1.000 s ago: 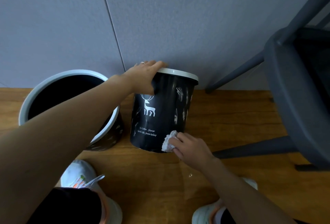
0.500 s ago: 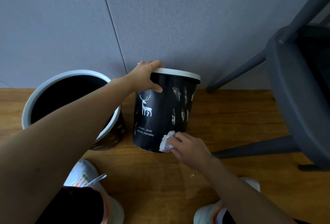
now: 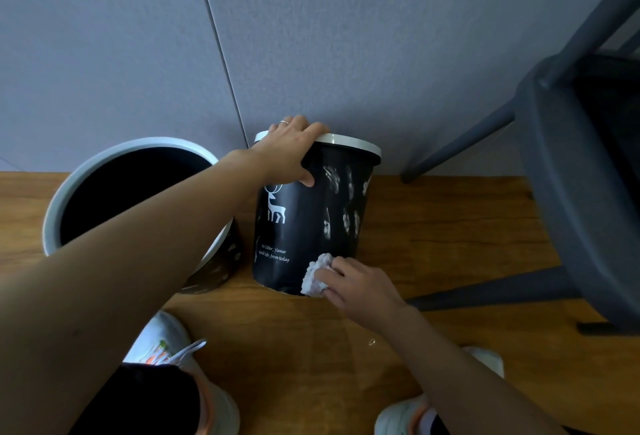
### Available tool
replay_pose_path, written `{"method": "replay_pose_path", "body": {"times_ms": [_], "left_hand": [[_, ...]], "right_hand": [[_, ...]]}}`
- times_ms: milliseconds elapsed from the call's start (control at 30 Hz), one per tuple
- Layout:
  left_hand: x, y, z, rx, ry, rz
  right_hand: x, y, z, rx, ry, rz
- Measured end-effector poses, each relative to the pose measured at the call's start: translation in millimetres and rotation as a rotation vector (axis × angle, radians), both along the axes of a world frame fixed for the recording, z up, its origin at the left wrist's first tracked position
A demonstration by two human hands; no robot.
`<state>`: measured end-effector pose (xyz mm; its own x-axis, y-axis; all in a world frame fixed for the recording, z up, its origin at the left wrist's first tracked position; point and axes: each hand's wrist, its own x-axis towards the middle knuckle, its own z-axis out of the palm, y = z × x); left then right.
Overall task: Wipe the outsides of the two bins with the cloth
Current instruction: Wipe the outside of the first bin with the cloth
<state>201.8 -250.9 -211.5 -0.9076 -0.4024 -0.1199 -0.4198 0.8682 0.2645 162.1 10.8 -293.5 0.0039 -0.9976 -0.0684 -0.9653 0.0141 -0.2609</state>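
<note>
1. The right hand [image 3: 360, 287] pinches a crumpled white cloth [image 3: 317, 278] in curled fingers and presses it against the low near-right side of the deer bin [image 3: 304, 223], just above the floor [image 3: 433, 226].
2. The left hand [image 3: 289, 152] grips that bin's pale rim, fingers hooked over the far edge and thumb on the dark wall, so the bin looks tilted, its top leaning toward the far wall [image 3: 346, 36].
3. From the cloth, the unwiped wall runs upward and round to the left; the bin's long axis stands near upright, so a stroke up or sideways seems the likely next move.
4. The second bin [image 3: 138, 199] stands just left, open-mouthed, partly hidden by the left forearm, and looks yet to be wiped.
5. A grey chair [image 3: 571, 192] crowds the right side, one leg lying close behind the right wrist; it could cramp a wide swing.
</note>
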Motion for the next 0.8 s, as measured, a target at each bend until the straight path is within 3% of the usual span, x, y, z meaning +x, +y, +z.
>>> {"method": "replay_pose_path", "body": {"times_ms": [433,700,800], "left_hand": [[5,-3,2,0.101,0.041,-0.025],[6,-1,0,0.063,0.045,-0.037],[6,0,0,0.061,0.052,-0.035]], "right_hand": [[-6,-10,-1,0.062,0.019,0.097],[-46,-62,45,-0.205,0.087,-0.191],[-36,-49,34,-0.113,0.067,-0.145]]}}
